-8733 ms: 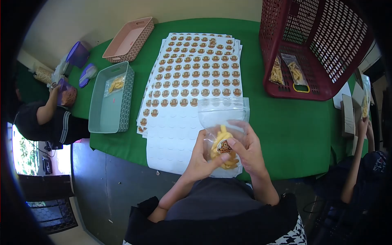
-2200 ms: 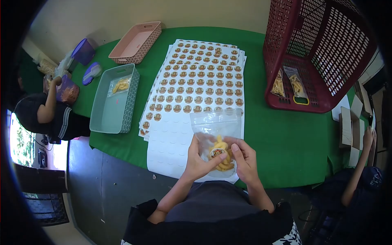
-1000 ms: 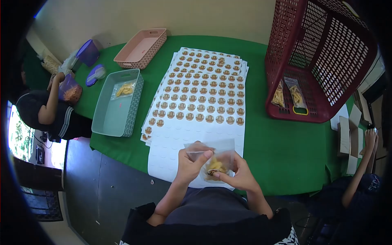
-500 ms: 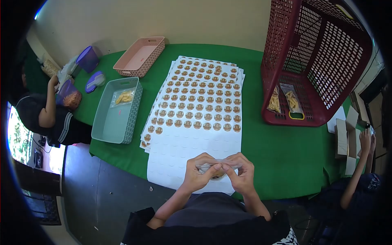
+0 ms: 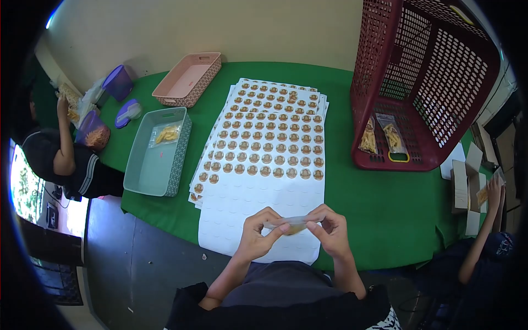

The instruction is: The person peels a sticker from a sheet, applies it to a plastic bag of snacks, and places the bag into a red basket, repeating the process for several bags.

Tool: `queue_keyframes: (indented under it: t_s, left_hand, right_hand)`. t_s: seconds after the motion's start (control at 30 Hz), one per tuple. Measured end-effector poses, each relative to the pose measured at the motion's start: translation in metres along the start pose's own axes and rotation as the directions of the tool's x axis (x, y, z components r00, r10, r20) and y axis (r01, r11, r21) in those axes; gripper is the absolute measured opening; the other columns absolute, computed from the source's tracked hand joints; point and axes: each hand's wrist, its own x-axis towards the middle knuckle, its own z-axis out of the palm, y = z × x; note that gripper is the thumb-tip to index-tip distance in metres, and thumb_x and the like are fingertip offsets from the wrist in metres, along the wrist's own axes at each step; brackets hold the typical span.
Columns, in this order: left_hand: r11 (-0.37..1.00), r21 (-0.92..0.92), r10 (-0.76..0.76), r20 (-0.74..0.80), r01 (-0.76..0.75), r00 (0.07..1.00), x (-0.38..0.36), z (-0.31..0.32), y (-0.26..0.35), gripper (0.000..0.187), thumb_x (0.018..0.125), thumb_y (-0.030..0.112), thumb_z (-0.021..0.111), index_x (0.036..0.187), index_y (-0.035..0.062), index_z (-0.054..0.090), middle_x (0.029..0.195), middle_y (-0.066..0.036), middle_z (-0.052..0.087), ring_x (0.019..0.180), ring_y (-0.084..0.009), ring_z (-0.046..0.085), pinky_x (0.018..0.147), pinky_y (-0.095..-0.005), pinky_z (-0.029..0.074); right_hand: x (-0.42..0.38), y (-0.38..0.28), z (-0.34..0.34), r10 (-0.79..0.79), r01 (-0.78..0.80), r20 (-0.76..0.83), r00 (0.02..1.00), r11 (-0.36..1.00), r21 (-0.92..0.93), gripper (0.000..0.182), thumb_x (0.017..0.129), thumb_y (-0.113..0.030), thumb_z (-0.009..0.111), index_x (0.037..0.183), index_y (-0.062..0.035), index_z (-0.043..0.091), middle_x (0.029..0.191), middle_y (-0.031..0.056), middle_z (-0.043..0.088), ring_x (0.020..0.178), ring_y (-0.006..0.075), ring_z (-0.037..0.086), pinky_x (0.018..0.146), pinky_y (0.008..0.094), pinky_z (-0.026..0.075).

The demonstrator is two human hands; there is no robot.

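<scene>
A small clear plastic bag (image 5: 295,224) is stretched between my hands over the front edge of the table. My left hand (image 5: 260,234) pinches one end of its top edge, and my right hand (image 5: 330,230) pinches the other end. Something brownish shows inside the bag, too small to make out. Beneath and beyond my hands lie stacked white sheets (image 5: 236,217) with rows of round brown stickers (image 5: 267,159); the nearest part of the top sheet has only blank circle outlines.
Left on the green table (image 5: 363,220) are a mint tray (image 5: 146,165) holding a snack bag (image 5: 166,133), a pink tray (image 5: 184,77) and purple containers (image 5: 117,82). A maroon basket (image 5: 368,110) with snack bags stands right. People work at both sides, one beside an open carton (image 5: 461,187).
My thumbs have moved apart along the bag's top edge, which is now straighter. The co-worker at right has lifted a snack bag into view, and the left co-worker's hand has risen.
</scene>
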Motion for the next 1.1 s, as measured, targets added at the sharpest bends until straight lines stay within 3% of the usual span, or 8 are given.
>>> queue_keyframes:
  t_s: [0.5, 0.57, 0.67, 0.77, 0.93, 1.0, 1.07, 1.1]
  left_hand:
    - [0.993, 0.077, 0.081, 0.155, -0.094, 0.985, 0.004, -0.008, -0.006, 0.017, 0.076, 0.005, 0.057, 0.092, -0.0002, 0.061, 0.087, -0.012, 0.061, 0.088, -0.0214, 0.055, 0.079, -0.0313, 0.042]
    - [0.998, -0.027, 0.059, -0.113, -0.063, 0.992, 0.003, 0.005, -0.007, 0.026, 0.076, 0.004, 0.056, 0.101, -0.0015, 0.056, 0.100, -0.014, 0.056, 0.096, -0.0211, 0.052, 0.083, -0.0320, 0.040]
    - [0.975, -0.003, 0.211, -0.283, -0.221, 0.936, -0.001, 0.011, -0.011, 0.034, 0.075, 0.001, 0.054, 0.109, -0.0025, 0.050, 0.110, -0.015, 0.050, 0.103, -0.0211, 0.048, 0.087, -0.0315, 0.037]
    - [0.976, 0.002, 0.219, -0.086, -0.220, 0.972, -0.007, 0.009, -0.011, 0.046, 0.077, 0.013, 0.054, 0.119, -0.0019, 0.040, 0.122, -0.020, 0.039, 0.116, -0.0265, 0.035, 0.095, -0.0342, 0.028]
    - [0.981, -0.084, 0.184, 0.088, -0.177, 0.979, -0.007, 0.020, -0.005, 0.068, 0.076, 0.029, 0.055, 0.128, -0.0022, 0.024, 0.133, -0.020, 0.022, 0.125, -0.0278, 0.019, 0.099, -0.0346, 0.020]
    - [0.976, -0.051, 0.214, 0.016, -0.213, 0.977, -0.006, 0.021, -0.001, 0.058, 0.080, 0.026, 0.053, 0.125, -0.0027, 0.031, 0.130, -0.021, 0.030, 0.122, -0.0280, 0.026, 0.097, -0.0333, 0.024]
    - [0.997, -0.066, -0.047, -0.021, 0.045, 0.999, -0.007, 0.012, 0.000, 0.045, 0.083, 0.021, 0.049, 0.120, -0.0035, 0.039, 0.123, -0.022, 0.039, 0.116, -0.0274, 0.036, 0.094, -0.0316, 0.029]
    - [0.987, -0.156, -0.057, -0.114, 0.039, 0.992, -0.005, 0.016, -0.002, 0.025, 0.083, 0.010, 0.049, 0.103, -0.0038, 0.054, 0.108, -0.021, 0.051, 0.103, -0.0240, 0.049, 0.087, -0.0302, 0.037]
  right_hand:
    - [0.001, -0.004, -0.014, -0.190, 0.194, 0.069, 0.979, 0.979, -0.054, 0.005, 0.072, 0.002, 0.058, 0.077, 0.0027, 0.059, 0.080, 0.0110, 0.057, 0.077, 0.0175, 0.055, 0.073, 0.0282, 0.043]
    - [0.001, -0.003, -0.012, -0.258, 0.263, 0.058, 0.964, 0.959, -0.105, 0.006, 0.072, 0.002, 0.058, 0.077, 0.0034, 0.059, 0.081, 0.0116, 0.057, 0.078, 0.0186, 0.055, 0.074, 0.0294, 0.043]
    - [-0.002, -0.004, -0.005, -0.231, 0.213, -0.154, 0.961, 0.969, -0.128, 0.009, 0.073, 0.001, 0.058, 0.080, 0.0048, 0.058, 0.082, 0.0129, 0.057, 0.078, 0.0201, 0.056, 0.076, 0.0317, 0.044]
    - [-0.008, -0.002, 0.001, -0.096, 0.090, -0.253, 0.963, 0.995, -0.036, 0.016, 0.078, -0.010, 0.057, 0.085, 0.0041, 0.057, 0.094, 0.0159, 0.055, 0.086, 0.0225, 0.054, 0.081, 0.0335, 0.040]
    - [-0.012, -0.015, 0.021, -0.257, 0.302, 0.192, 0.947, 0.918, -0.258, 0.028, 0.078, -0.013, 0.053, 0.103, 0.0005, 0.055, 0.116, 0.0176, 0.048, 0.107, 0.0289, 0.045, 0.089, 0.0364, 0.033]
    - [-0.012, -0.010, 0.018, -0.272, 0.320, 0.205, 0.940, 0.910, -0.263, 0.028, 0.078, -0.013, 0.053, 0.102, 0.0004, 0.055, 0.115, 0.0180, 0.048, 0.107, 0.0289, 0.044, 0.089, 0.0360, 0.033]
    - [-0.012, -0.003, 0.016, -0.298, 0.356, 0.235, 0.925, 0.896, -0.265, 0.028, 0.076, -0.014, 0.054, 0.101, 0.0000, 0.055, 0.114, 0.0190, 0.048, 0.107, 0.0288, 0.043, 0.090, 0.0353, 0.032]
    - [-0.016, 0.000, 0.018, -0.284, 0.290, 0.065, 0.957, 0.912, -0.289, 0.026, 0.073, -0.008, 0.057, 0.097, 0.0008, 0.055, 0.104, 0.0189, 0.051, 0.101, 0.0252, 0.046, 0.086, 0.0326, 0.035]
